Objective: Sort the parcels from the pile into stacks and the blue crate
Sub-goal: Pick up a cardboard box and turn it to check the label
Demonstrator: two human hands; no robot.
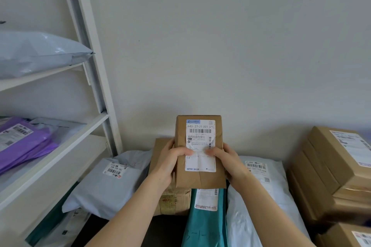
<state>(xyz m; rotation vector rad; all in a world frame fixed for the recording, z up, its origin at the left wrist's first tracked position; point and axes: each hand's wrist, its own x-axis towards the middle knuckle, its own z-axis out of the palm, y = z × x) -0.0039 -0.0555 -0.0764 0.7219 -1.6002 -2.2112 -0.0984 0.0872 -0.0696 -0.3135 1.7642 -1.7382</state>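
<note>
I hold a small brown cardboard parcel (198,178) upright in front of me, its white shipping label facing me. My left hand (170,161) grips its left edge with the thumb across the label. My right hand (227,161) grips its right edge the same way. Below it lies the pile: a grey mailer bag (106,188), a brown box (174,200), a teal bag (204,224) and a white bag (259,192). No blue crate is in view.
A white shelf unit (96,120) stands at the left, holding a grey bag (38,52) above and purple bags (26,144) below. A stack of brown boxes (333,168) stands at the right. A bare wall is behind.
</note>
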